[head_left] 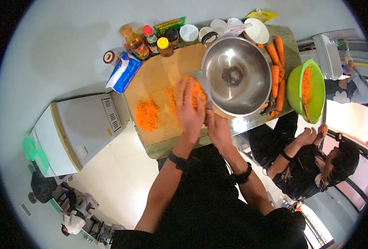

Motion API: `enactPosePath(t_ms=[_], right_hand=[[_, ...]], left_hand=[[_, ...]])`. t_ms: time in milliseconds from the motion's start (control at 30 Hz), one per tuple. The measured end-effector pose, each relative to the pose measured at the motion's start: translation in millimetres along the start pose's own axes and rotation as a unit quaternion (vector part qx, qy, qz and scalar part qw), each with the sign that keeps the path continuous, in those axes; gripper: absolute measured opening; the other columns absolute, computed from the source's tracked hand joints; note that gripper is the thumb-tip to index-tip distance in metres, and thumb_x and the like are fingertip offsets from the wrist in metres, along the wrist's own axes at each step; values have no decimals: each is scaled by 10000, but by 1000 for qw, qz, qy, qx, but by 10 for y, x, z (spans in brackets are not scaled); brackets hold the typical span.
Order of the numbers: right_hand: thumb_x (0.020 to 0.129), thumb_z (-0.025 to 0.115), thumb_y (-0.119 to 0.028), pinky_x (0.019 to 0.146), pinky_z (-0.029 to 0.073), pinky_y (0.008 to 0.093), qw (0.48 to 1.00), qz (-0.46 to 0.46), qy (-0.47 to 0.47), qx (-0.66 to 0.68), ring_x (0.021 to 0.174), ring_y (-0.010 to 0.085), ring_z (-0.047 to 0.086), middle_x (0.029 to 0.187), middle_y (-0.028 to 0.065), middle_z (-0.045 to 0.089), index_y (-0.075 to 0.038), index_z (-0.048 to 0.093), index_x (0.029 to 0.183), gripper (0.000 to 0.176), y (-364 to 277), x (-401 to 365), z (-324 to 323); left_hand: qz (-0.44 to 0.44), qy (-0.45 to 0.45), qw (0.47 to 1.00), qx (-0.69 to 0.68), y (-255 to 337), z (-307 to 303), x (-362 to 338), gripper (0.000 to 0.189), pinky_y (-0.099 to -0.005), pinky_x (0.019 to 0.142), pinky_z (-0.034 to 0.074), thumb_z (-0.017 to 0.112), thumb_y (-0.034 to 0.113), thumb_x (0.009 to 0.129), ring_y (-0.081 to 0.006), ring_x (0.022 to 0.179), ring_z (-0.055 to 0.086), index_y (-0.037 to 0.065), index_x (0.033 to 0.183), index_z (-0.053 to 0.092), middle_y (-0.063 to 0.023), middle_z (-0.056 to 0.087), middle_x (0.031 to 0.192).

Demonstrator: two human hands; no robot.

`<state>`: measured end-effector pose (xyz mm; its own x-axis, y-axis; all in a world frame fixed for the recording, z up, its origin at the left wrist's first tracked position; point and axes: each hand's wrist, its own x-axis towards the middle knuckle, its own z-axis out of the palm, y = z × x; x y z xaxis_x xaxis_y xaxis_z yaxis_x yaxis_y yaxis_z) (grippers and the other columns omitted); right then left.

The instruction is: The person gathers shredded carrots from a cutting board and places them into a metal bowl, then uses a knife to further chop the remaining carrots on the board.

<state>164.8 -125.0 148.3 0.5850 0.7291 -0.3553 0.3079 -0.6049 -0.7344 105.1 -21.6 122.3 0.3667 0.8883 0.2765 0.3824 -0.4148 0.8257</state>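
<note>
My left hand (190, 106) lies over a heap of shredded carrot (198, 90) and presses it against the flat grey blade of a cleaver (199, 77). My right hand (218, 129) is closed around the cleaver's dark handle, just below the blade. Both hands are at the near rim of a large steel bowl (238, 74), which stands on the wooden cutting board (163, 76). A second pile of shredded carrot (147, 114) lies to the left on the board.
Whole carrots (277, 70) lie right of the steel bowl, beside a green bowl (296, 89) of shredded carrot. Sauce bottles (135, 42), white bowls (189, 32) and a blue-white packet (123, 72) line the far edge. A seated person (312, 166) works at the right. A white cabinet (84, 128) stands left.
</note>
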Motion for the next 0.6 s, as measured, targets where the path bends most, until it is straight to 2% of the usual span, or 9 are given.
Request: enactPosePath(t_ms=[100, 233, 267, 333, 367, 433, 500, 567, 600], right_hand=[[1056, 401, -262, 679, 503, 482, 997, 66, 38, 8, 776, 441, 657, 777, 253, 654, 21, 652, 967, 389, -182, -94, -525], [1052, 408, -248, 666, 503, 481, 989, 65, 127, -35, 795, 449, 658, 796, 259, 658, 19, 647, 964, 370, -41, 36, -851], [1048, 416, -248, 669, 509, 488, 979, 45, 164, -112, 808, 446, 661, 812, 260, 662, 13, 647, 986, 354, 135, 201, -846], [1043, 425, -248, 673, 514, 494, 962, 28, 193, -190, 820, 443, 665, 828, 262, 666, 6, 648, 1008, 339, 577, 358, -885], [1039, 433, -254, 669, 517, 505, 957, 11, 183, -226, 806, 446, 665, 814, 262, 665, 1, 647, 1025, 333, 812, 463, -932], [1035, 441, -260, 666, 521, 517, 948, -10, 182, -259, 792, 450, 666, 799, 263, 664, -3, 645, 1041, 328, 921, 588, -1048], [1030, 453, -280, 648, 521, 528, 925, 91, 170, -327, 732, 461, 660, 738, 260, 655, -2, 647, 1039, 339, 942, 524, -1162], [1031, 447, -286, 643, 517, 541, 928, 75, 185, -313, 701, 468, 652, 697, 267, 637, 5, 653, 1007, 357, 961, 433, -1261], [1031, 449, -292, 634, 512, 538, 936, 77, 180, -293, 698, 466, 650, 709, 272, 635, 11, 654, 993, 368, 992, 403, -1297]], left_hand=[[38, -4, 996, -83, 515, 203, 171, 439, -474, 1160, 299, 534, 134, 952, -367, 1399, 382, -1, 1369, 507, -178, 448, 1475], [125, -30, 979, -156, 772, 652, 373, 458, -457, 1155, 316, 543, 149, 954, -389, 1403, 368, -1, 1385, 495, -194, 424, 1489], [120, -30, 980, -157, 707, 829, 424, 458, -457, 1155, 316, 543, 149, 954, -389, 1403, 368, -1, 1385, 495, -194, 424, 1489], [57, -124, 990, -30, 412, 1238, 347, 438, -442, 1126, 367, 534, 119, 953, -369, 1372, 413, 11, 1375, 503, -200, 447, 1464], [59, -124, 990, -30, 315, 1274, 282, 438, -442, 1126, 367, 534, 119, 953, -369, 1372, 413, 11, 1375, 503, -200, 447, 1464], [-109, -268, 953, -88, 164, 1210, 335, 356, -439, 1070, 411, 497, 154, 993, -354, 1303, 491, 18, 1317, 555, -194, 541, 1375], [-145, -238, 956, -89, 91, 1070, 367, 328, -432, 1024, 440, 494, 181, 1004, -345, 1228, 548, 15, 1273, 581, -177, 600, 1293], [-179, -203, 958, -90, 48, 984, 411, 312, -424, 977, 468, 490, 208, 1015, -336, 1154, 606, 13, 1229, 607, -161, 658, 1210], [-255, -186, 934, -169, -11, 986, 398, 284, -401, 925, 489, 496, 218, 1017, -300, 1062, 639, 11, 1161, 627, -136, 685, 1114]])
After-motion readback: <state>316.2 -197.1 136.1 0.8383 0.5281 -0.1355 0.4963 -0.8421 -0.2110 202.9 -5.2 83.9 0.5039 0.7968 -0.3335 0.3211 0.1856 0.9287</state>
